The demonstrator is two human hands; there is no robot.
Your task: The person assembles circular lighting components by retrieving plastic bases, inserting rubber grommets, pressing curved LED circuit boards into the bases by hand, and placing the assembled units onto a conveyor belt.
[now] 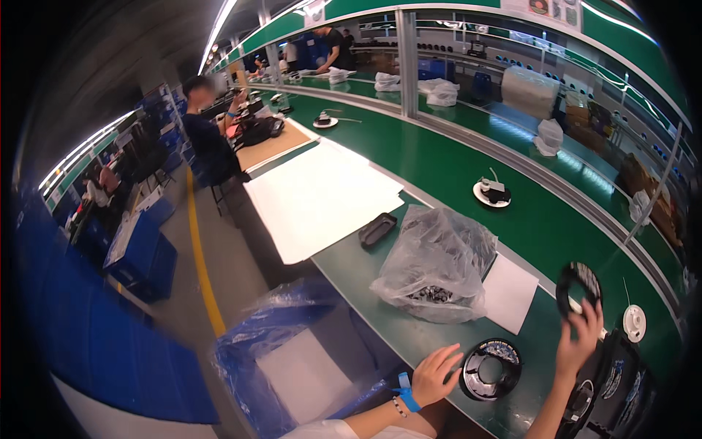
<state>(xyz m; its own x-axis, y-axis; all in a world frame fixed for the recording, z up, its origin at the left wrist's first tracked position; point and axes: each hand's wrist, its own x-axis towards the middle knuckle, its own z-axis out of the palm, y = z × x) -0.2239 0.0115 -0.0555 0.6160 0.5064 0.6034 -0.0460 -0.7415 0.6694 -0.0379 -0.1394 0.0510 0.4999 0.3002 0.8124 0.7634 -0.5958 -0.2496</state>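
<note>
Green counter (409,314): my left grip (433,374), fingers spread (holding nothing), touches the black ring (490,369); my right grip (579,338) pinches another black ring (578,288) aloft.

I see a green bench (409,157) running from near right to far left. On it lie white sheets (318,197), a black tray (377,230), a clear bag (437,265) of small parts, a paper (510,293), a black ring (491,369) near me, and white discs (491,193) farther along.
</note>
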